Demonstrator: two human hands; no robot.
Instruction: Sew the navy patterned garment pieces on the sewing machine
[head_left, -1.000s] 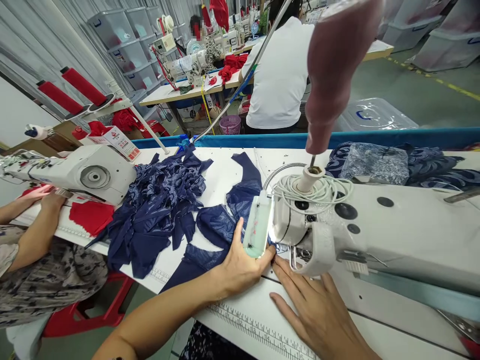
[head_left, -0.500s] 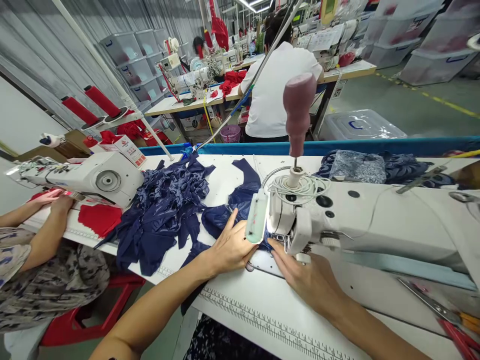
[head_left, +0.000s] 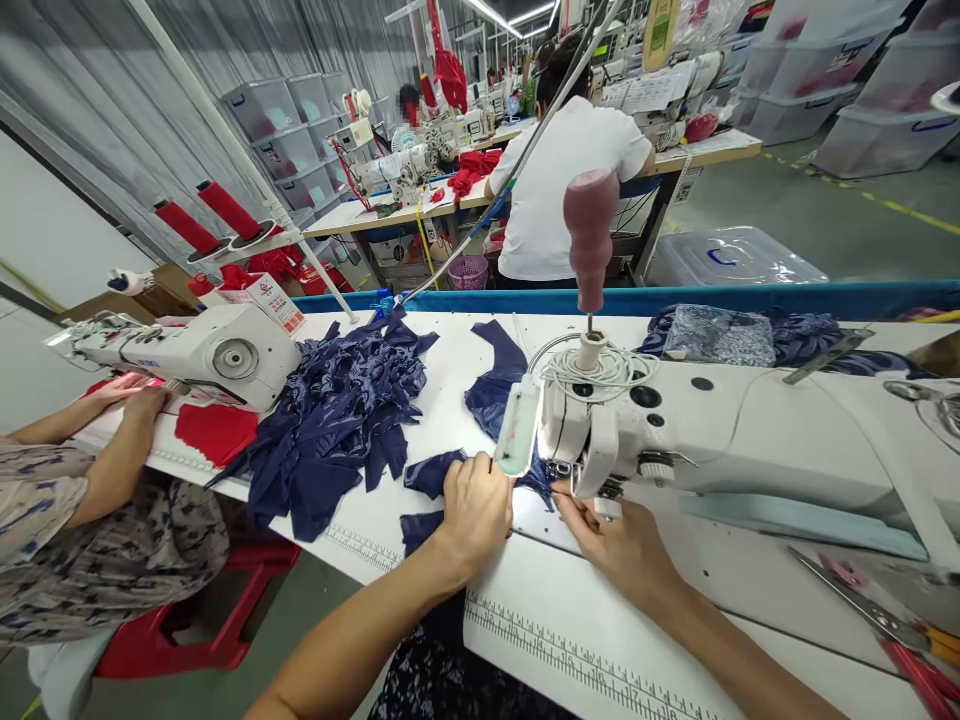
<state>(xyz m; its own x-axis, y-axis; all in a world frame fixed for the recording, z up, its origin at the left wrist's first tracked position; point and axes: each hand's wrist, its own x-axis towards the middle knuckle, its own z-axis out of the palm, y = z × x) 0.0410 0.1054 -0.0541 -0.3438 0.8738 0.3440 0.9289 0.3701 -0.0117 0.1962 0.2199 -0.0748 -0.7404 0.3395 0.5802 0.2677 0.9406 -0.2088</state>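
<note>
My left hand point(head_left: 474, 507) is curled with its fingers closed, pressing on a navy fabric piece point(head_left: 431, 472) just left of the needle of a white sewing machine point(head_left: 720, 430). My right hand point(head_left: 619, 540) lies under the machine head, its fingertips pinched on the same navy fabric at the presser foot. A pink thread spool point(head_left: 590, 235) stands on top of the machine.
A heap of navy cut pieces point(head_left: 337, 420) lies to the left, with another navy piece point(head_left: 496, 385) behind the machine. A co-worker's arms point(head_left: 112, 450) work red fabric point(head_left: 214, 430) at a second machine point(head_left: 195, 350). Scissors point(head_left: 900, 640) lie at the right. A person in white point(head_left: 566, 190) sits behind.
My left hand has pulled back toward me and curled shut on the navy fabric. The fabric has bunched nearer the table's front edge. My right hand's fingers have closed in at the presser foot.
</note>
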